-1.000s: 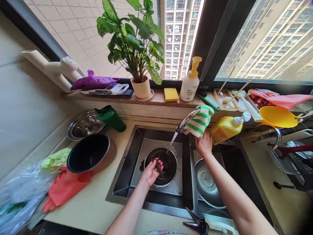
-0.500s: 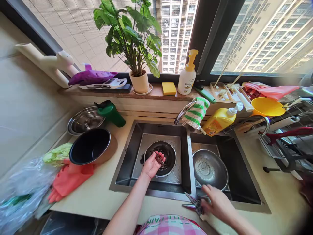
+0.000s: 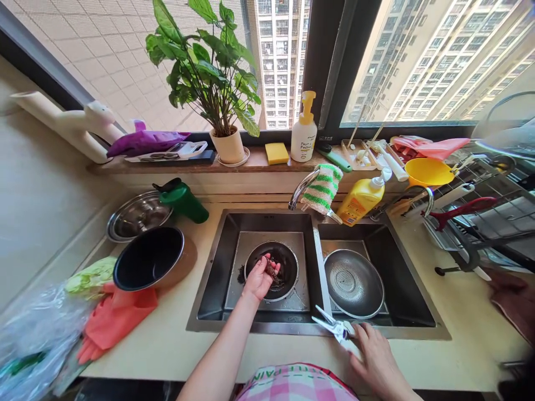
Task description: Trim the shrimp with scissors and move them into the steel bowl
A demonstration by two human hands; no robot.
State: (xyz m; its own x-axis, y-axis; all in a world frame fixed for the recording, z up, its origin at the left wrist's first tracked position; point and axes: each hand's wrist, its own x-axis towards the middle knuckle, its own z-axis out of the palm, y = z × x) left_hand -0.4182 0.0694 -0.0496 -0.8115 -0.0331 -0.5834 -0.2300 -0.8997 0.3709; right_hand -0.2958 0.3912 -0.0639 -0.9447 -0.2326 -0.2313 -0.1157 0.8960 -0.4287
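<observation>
Over the left sink basin, my left hand (image 3: 259,278) is turned palm up with its fingers curled round a small dark reddish-brown piece of food (image 3: 272,268); its exact kind is unclear. Beneath it stands a round bowl (image 3: 292,289) with dark bits in it. My right hand (image 3: 374,353) grips the handles of silver kitchen shears (image 3: 337,329) at the sink's front edge. Their blades are spread and point up and to the left. A round metal strainer (image 3: 355,284) lies in the right basin.
A faucet (image 3: 303,186) draped with a green-striped cloth (image 3: 324,189) rises behind the basins, beside a yellow bottle (image 3: 360,200). At left are a dark-lined pot (image 3: 179,273), red rubber gloves (image 3: 119,317) and a green jug (image 3: 186,200). A dish rack (image 3: 480,223) stands right.
My right hand has closed round the shears' handles and raised them slightly from the counter edge. My left hand stays over the bowl with the same piece. The view has shifted slightly.
</observation>
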